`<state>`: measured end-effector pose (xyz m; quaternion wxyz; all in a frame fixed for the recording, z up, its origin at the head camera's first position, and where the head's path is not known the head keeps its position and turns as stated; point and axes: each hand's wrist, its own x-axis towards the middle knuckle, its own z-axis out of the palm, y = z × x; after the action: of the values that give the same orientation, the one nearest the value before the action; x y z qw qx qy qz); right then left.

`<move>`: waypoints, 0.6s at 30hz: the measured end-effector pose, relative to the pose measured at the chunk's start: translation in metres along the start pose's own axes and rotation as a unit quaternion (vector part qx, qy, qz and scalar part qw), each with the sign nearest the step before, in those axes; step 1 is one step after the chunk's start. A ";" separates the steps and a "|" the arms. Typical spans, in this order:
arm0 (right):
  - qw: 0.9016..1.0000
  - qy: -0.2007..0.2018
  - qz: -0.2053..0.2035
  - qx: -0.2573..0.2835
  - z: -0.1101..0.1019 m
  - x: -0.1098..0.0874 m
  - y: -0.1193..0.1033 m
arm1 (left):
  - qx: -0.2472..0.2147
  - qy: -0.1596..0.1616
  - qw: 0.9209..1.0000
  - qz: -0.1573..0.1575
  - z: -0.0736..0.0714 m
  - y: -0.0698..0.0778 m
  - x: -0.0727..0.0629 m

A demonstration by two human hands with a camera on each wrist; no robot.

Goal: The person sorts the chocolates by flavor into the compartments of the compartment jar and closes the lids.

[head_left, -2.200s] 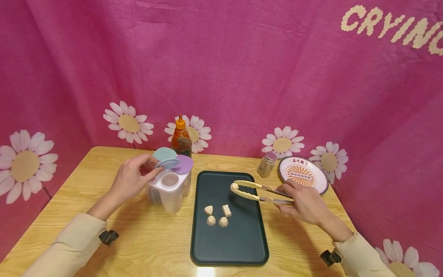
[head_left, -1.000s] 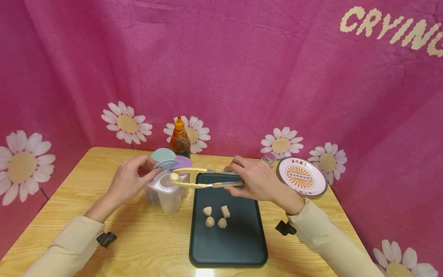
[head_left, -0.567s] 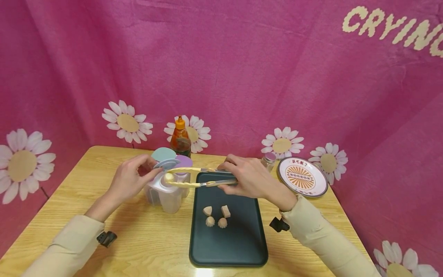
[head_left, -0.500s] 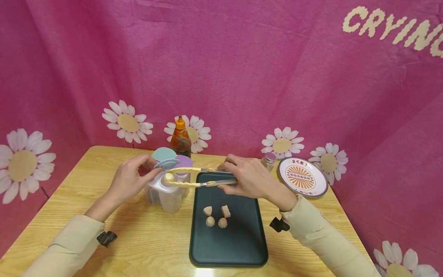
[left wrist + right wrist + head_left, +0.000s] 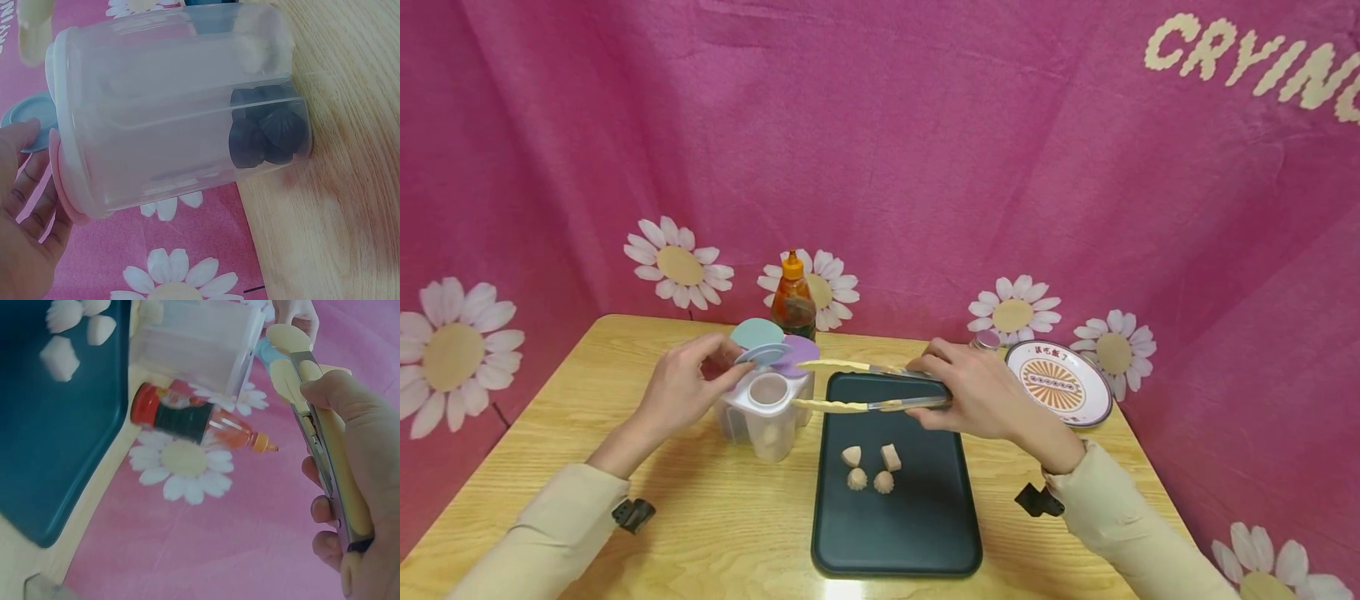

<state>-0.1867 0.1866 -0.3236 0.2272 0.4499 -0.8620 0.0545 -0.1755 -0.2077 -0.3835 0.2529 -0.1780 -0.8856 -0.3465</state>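
My left hand (image 5: pixel 688 379) pinches the raised light blue lid (image 5: pixel 763 353) of a clear multi-compartment container (image 5: pixel 772 421). Under that lid the round front opening is uncovered. A pale piece (image 5: pixel 256 53) shows low inside one compartment in the left wrist view, and dark moulded pieces (image 5: pixel 269 128) lie in another. My right hand (image 5: pixel 981 392) grips metal tongs with yellow tips (image 5: pixel 842 407). The tongs are spread, nothing between them, with their tips just right of the opening. Several small pale moulded pieces (image 5: pixel 891 457) lie on the dark tray (image 5: pixel 895 537) below.
A sauce bottle (image 5: pixel 793 304) with an orange cap stands behind the container. At the back right are a patterned plate (image 5: pixel 1060 383) and a purple-capped jar (image 5: pixel 985 340), partly hidden by the right hand. A pink flowered cloth (image 5: pixel 880 167) hangs behind the table (image 5: pixel 700 517).
My right hand carried a pale ball in the tongs left from over the tray to the opening, released it there, and drew back slightly right. My left hand kept holding the lid.
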 end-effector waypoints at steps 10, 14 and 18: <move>0.999 -0.014 0.045 0.002 -0.008 -0.054 0.016 | -0.002 0.001 1.000 0.000 0.001 -0.001 0.000; 0.997 -0.032 0.067 -0.005 -0.005 -0.074 0.019 | 0.000 0.000 1.000 -0.001 0.001 -0.002 0.000; 0.996 -0.044 0.082 -0.001 0.002 -0.091 0.021 | -0.001 0.000 1.000 -0.002 0.001 -0.002 0.000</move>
<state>-0.1596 0.2671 -0.3628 0.1843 0.3791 -0.9053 0.0529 -0.1767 -0.2084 -0.3849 0.2517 -0.1769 -0.8857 -0.3477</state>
